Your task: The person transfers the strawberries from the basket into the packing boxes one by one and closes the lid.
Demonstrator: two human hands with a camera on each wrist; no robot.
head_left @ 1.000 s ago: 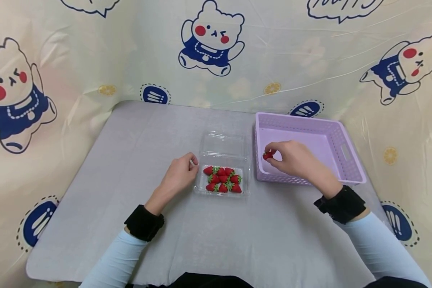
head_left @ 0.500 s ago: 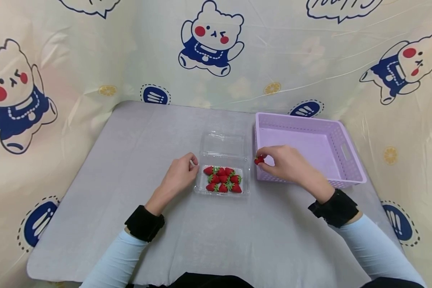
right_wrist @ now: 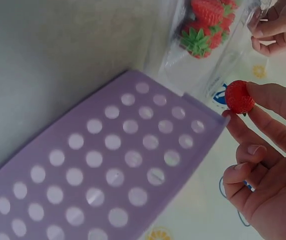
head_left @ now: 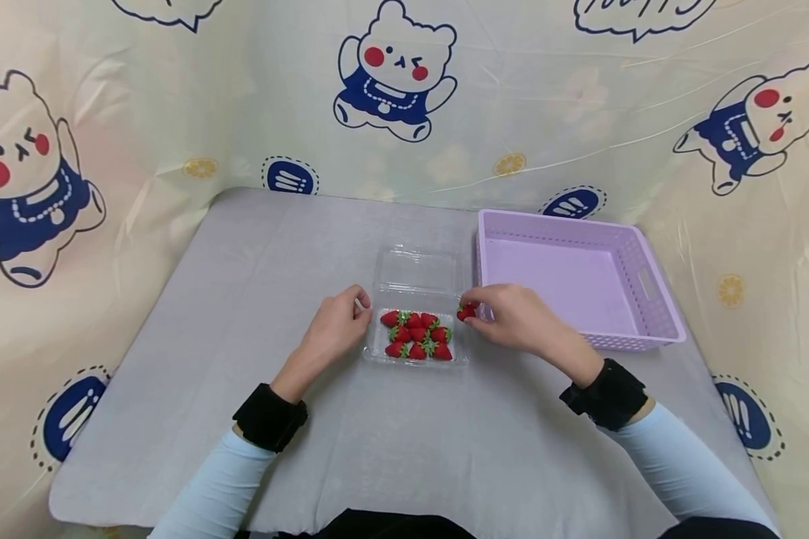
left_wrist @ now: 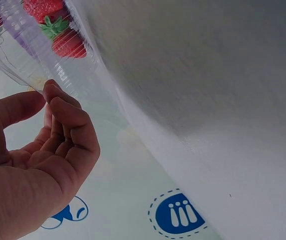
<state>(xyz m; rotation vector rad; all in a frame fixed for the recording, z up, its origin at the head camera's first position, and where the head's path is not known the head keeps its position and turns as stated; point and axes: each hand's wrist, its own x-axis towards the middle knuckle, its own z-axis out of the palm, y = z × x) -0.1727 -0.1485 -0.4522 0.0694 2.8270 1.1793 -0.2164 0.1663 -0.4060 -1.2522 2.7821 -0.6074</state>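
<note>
A strawberry (right_wrist: 240, 97) is pinched between the thumb and fingers of my right hand (head_left: 515, 318), just right of the clear plastic clamshell box (head_left: 460, 352). Several strawberries (head_left: 418, 335) with green leaves lie in rows in the box's near half, and its clear lid (head_left: 418, 269) lies folded back behind them. On the box's left side, my left hand (head_left: 337, 323) pinches the rim between thumb and forefinger. In the left wrist view the left hand (left_wrist: 47, 145) has its other fingers curled, its fingertips right at the plastic edge.
A lilac perforated basket (head_left: 647, 281) stands at the right, its left wall close beside the clamshell. The table (head_left: 243, 262) wears a grey cloth, and a printed curtain (head_left: 270, 82) surrounds its back and sides.
My right hand has carried the strawberry left and towards me, from over the basket to the clamshell's right edge. The left hand has stayed at the box.
</note>
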